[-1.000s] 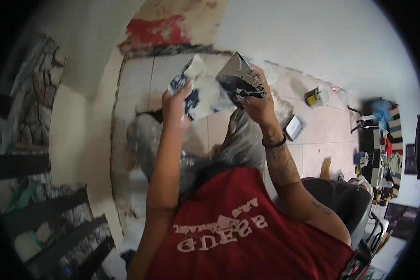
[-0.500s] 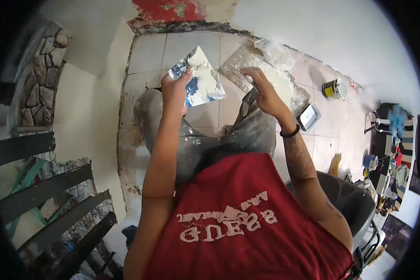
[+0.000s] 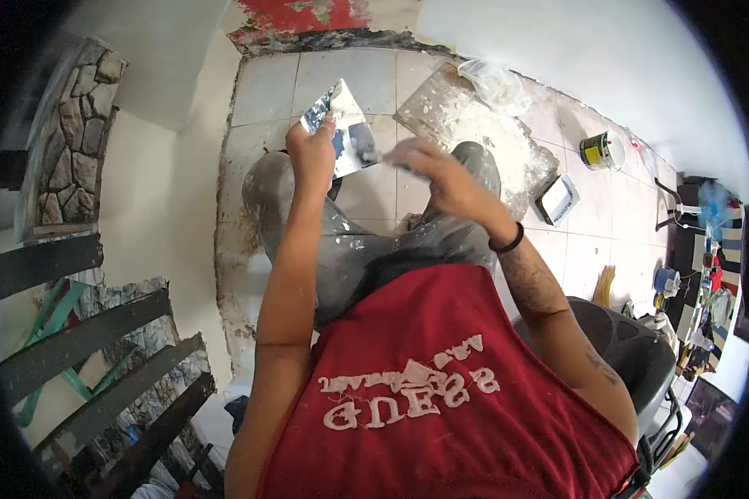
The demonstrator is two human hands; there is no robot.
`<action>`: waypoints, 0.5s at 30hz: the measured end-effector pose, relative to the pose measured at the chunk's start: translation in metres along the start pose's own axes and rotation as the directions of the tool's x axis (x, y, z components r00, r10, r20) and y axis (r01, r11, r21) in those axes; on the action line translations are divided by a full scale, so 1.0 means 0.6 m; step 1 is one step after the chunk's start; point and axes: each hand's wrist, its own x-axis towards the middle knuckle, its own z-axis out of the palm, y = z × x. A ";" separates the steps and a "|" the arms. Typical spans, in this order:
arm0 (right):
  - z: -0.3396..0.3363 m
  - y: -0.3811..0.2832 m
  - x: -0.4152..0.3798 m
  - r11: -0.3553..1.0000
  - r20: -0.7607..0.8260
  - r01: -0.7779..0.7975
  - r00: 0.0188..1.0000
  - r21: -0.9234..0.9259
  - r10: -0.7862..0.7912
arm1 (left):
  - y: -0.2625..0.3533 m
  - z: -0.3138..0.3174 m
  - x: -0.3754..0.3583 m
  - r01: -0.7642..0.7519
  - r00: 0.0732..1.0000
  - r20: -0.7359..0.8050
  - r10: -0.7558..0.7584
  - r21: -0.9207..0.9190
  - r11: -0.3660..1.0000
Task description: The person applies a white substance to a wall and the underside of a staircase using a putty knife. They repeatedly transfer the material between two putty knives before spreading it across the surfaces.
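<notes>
My left hand (image 3: 312,154) is raised in front of me and grips a flat blue-and-white trowel (image 3: 345,125) smeared with white plaster, tilted up toward me. My right hand (image 3: 437,175) is blurred with motion just right of that trowel, fingers curled around a putty knife whose blade is barely visible. A black band sits on my right wrist. Both hands hover above my plaster-stained grey trousers (image 3: 366,241) and the tiled floor (image 3: 341,75).
A board heaped with white powder (image 3: 474,125) lies on the floor ahead, with a plastic bag (image 3: 495,83) behind it. A paint can (image 3: 601,151) and a white tray (image 3: 558,200) sit to the right. Stone wall (image 3: 66,133) and dark slats (image 3: 91,341) stand on the left, a dark chair (image 3: 632,349) on the right.
My right hand swung the putty knife down off the left-hand trowel toward the powder board, then back toward the trowel. The heap of plaster on the trowel looks smaller. My view tilted down.
</notes>
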 end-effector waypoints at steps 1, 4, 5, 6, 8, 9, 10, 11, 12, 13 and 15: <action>-0.010 -0.004 0.010 0.999 -0.026 -0.030 0.999 -0.010 0.030 | 0.001 0.000 -0.001 -0.013 1.000 0.015 0.013 -0.018 1.000; -0.015 0.001 0.036 0.989 -0.097 -0.094 0.992 -0.116 0.083 | 0.017 0.015 -0.015 0.076 0.997 0.033 -0.073 -0.081 0.994; 0.000 0.005 0.038 0.988 -0.114 -0.085 0.991 -0.131 0.070 | 0.019 0.022 -0.015 0.030 1.000 0.011 -0.029 -0.046 0.998; 0.018 0.009 0.039 0.987 -0.125 -0.072 0.991 -0.144 0.054 | 0.021 0.027 -0.016 -0.015 1.000 -0.017 0.014 -0.011 1.000; 0.042 0.001 0.030 0.988 -0.071 -0.055 0.996 -0.147 0.044 | 0.028 0.026 -0.015 -0.082 0.992 -0.095 0.087 0.057 0.995; 0.046 -0.004 0.026 0.993 -0.030 -0.069 0.997 -0.099 0.066 | 0.021 0.022 -0.007 -0.061 0.993 -0.100 0.060 0.001 0.998; 0.047 -0.007 0.020 0.995 0.008 -0.089 0.996 -0.053 0.090 | 0.007 0.019 0.004 -0.039 0.995 -0.098 0.034 -0.054 0.998; 0.045 -0.008 0.015 0.993 0.044 -0.114 0.992 -0.009 0.115 | -0.006 0.015 0.015 -0.018 0.996 -0.089 0.008 -0.110 0.994; 0.024 -0.012 0.017 0.995 0.079 -0.068 0.995 0.069 0.063 | -0.010 0.011 0.025 0.024 0.995 -0.096 -0.041 -0.177 0.984; 0.007 -0.012 0.012 0.980 0.039 -0.108 0.994 0.166 0.103 | -0.013 0.006 0.035 0.063 0.992 -0.095 -0.089 -0.245 0.967; -0.040 -0.007 -0.006 0.926 -0.058 -0.160 0.980 0.342 0.191 | -0.015 -0.001 0.059 0.129 0.981 -0.091 -0.169 -0.337 0.933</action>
